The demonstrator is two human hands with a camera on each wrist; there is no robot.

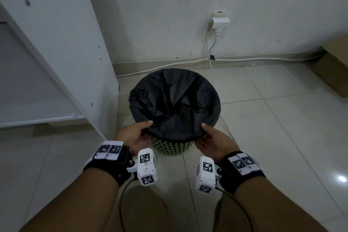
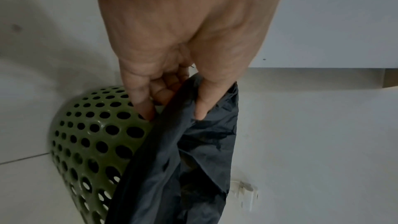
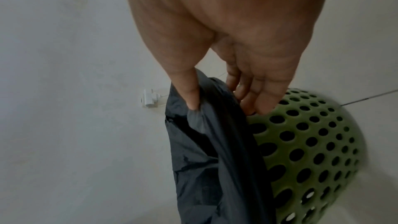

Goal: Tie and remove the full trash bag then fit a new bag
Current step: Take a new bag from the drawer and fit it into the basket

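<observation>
The left hand (image 1: 138, 136) is pinching the near rim of the black trash bag (image 1: 175, 100), with the thumb lying on the inside of the film and the fingers (image 2: 144, 108) curling beneath the folded edge against the basket wall. The right hand (image 1: 211, 140) is gripping the same edge in mirror fashion at lower centre-right of the head view, thumb on top and fingers (image 3: 264, 103) tucked under. The bag is lining the green perforated waste basket (image 1: 172, 148), its mouth spreading open and its edge folding over the rim all round; the film is sagging in creases inside.

The basket is standing on the pale tiled floor (image 1: 263, 137) at centre frame. Open floor is lying to the right and toward the lower edge. A white cabinet panel (image 1: 66, 43) is standing close on the left, and the white wall (image 1: 169, 15) is running just behind the basket. A wall socket with plug (image 1: 219, 22) is sitting at upper centre-right, its white cable (image 1: 211, 73) hanging down and passing just beside the basket's far right rim. A cardboard box (image 1: 333, 66) is occupying the right edge, well apart.
</observation>
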